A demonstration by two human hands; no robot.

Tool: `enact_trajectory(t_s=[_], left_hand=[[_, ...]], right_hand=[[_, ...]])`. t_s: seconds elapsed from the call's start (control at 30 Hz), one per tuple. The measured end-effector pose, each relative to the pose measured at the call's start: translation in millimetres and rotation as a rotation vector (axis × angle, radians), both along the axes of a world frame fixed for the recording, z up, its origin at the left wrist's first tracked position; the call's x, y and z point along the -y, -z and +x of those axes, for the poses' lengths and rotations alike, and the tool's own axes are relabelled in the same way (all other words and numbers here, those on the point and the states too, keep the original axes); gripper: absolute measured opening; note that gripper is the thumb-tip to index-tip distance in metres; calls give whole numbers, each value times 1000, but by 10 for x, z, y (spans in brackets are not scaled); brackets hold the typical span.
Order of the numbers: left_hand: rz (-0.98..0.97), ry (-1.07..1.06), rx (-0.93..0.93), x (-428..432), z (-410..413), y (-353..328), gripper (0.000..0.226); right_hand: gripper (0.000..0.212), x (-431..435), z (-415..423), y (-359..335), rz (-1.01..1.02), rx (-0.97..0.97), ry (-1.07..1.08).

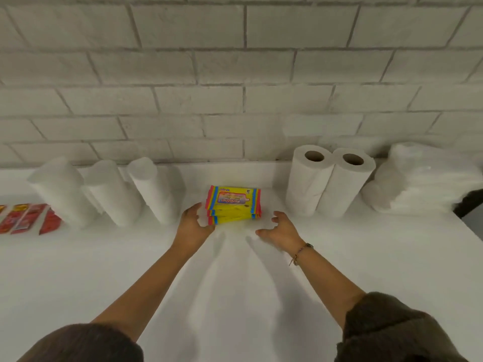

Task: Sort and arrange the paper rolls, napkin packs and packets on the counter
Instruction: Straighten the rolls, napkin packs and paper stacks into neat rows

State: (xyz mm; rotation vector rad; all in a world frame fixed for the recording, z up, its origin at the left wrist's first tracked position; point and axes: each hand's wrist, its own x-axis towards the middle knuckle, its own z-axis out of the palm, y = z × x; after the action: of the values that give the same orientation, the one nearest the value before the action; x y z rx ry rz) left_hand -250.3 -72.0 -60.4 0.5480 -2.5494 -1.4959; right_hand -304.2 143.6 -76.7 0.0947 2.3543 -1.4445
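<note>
Here the left hand (194, 223) rests on the white counter (235, 296) with its fingers curled loosely against the near-left corner of a stack of napkin packs (233, 205); it touches the stack's side but does not close round it. The right hand (281, 231) hovers just beside the stack's near-right corner, fingers spread and bent, holding nothing and apart from the packs. A thin bracelet (300, 253) sits on the right wrist, and both forearms come out of dark brown sleeves (386, 327).

The stack lies flat in the middle of the counter, a few packs piled neatly; each is bright yellow with red and blue striped ends, and the top one bears a pink label whose print is too blurred to read.

To its left three white rolls (109, 192) stand upright in a row near the brick wall (235, 74), wrapped so that no core shows. Farther left, red packets (26, 218) lie flat at the counter's edge. To the right of the stack two paper rolls (329, 181) stand touching each other, their cardboard cores open at the top, and beyond them sits a heap of white packs in clear plastic (418, 178)
</note>
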Motion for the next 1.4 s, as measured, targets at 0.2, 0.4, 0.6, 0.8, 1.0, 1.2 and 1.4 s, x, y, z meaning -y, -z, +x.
enact_trajectory(t_s=[0.2, 0.4, 0.6, 0.8, 1.0, 1.2, 1.4], left_hand=[[-124, 198, 177, 272, -169, 4, 67], [-201, 388, 235, 295, -476, 8, 57], [-228, 345, 335, 259, -601, 85, 74], [-257, 308, 324, 193, -710, 150, 81], [-296, 281, 313, 153, -705, 216, 87], [-250, 224, 152, 135, -694, 310, 46], [-255, 192, 113, 177, -717, 345, 27]], right_hand=[[93, 376, -128, -105, 332, -48, -50], [66, 589, -298, -205, 455, -14, -90], [55, 625, -530, -191, 429, 30, -158], [66, 654, -648, -142, 443, -61, -235], [57, 615, -654, -99, 521, -134, -233], [43, 567, -648, -64, 548, -175, -181], [38, 559, -685, -25, 551, -193, -176]])
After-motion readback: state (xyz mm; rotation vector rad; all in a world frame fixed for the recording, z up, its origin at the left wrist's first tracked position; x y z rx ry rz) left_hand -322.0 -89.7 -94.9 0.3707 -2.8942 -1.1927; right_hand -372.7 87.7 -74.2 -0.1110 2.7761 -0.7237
